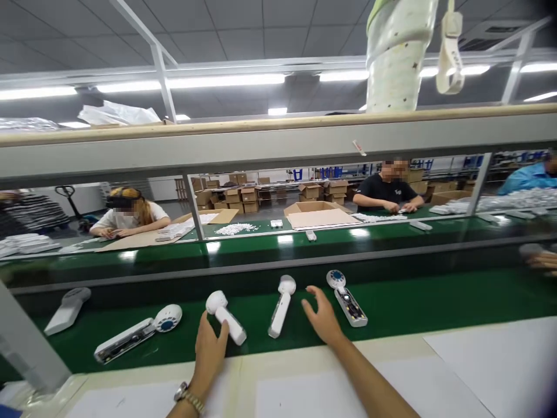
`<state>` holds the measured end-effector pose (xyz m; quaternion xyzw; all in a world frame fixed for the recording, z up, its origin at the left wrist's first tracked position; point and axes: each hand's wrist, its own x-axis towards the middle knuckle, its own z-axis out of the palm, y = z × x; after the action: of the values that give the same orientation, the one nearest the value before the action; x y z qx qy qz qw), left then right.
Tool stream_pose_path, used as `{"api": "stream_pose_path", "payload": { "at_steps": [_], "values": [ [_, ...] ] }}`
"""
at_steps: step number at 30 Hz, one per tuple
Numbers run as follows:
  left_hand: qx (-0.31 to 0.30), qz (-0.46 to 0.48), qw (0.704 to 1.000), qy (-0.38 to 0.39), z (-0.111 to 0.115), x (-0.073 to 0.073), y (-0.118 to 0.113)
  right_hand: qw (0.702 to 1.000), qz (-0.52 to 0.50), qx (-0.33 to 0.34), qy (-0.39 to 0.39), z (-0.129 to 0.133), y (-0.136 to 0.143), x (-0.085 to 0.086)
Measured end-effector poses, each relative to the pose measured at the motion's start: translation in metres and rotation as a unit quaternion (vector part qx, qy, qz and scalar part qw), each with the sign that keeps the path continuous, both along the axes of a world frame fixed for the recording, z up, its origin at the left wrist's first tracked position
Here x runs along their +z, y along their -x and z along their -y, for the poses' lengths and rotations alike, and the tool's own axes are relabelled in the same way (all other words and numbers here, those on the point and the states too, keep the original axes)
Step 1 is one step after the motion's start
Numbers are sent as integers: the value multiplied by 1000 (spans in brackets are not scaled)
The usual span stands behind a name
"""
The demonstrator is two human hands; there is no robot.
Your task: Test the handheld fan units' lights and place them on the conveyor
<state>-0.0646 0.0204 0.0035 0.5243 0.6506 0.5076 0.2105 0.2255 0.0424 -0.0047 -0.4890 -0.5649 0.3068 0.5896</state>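
My left hand (pixel 209 348), with a wristwatch on its wrist, is at a white handheld device (pixel 230 324) with a round head. Its thumb and fingers are apart beside the device's head and handle; I cannot tell whether they touch it. My right hand (pixel 322 318) hovers with fingers spread. To its left a similar white device (pixel 281 310) lies on the green belt (pixel 400 302). Just right of it is another device (pixel 347 297), its handle uncovered to show inner parts. Further left lie an uncovered device (pixel 134 337) and a white one (pixel 68 310).
White sheets (pixel 313 395) cover the near ledge. Beyond a grey rail, a second belt carries small white parts (pixel 237 229) and cardboard (pixel 322 218). Co-workers (pixel 387 191) sit across. A shelf beam (pixel 261 142) spans overhead; another person's hand (pixel 543 259) is at far right.
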Motion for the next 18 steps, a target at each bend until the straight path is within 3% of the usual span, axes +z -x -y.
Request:
{"api": "stream_pose_path", "payload": {
  "at_steps": [4,6,11,16,18],
  "values": [
    [3,-126,988,-86,11,-6,-18,983,62,-172,27,-7,-51,0],
    [-27,-190,971,-144,18,-8,-29,970,97,-209,72,-10,-70,-4],
    [-131,-261,930,-225,30,-4,-46,956,161,-165,183,-9,-77,-12],
    [-186,-237,922,-243,34,-4,-50,960,172,-82,204,2,-53,-8],
    [-196,-249,916,-247,36,-4,-50,973,123,-50,191,12,-36,-5]
  ]
}}
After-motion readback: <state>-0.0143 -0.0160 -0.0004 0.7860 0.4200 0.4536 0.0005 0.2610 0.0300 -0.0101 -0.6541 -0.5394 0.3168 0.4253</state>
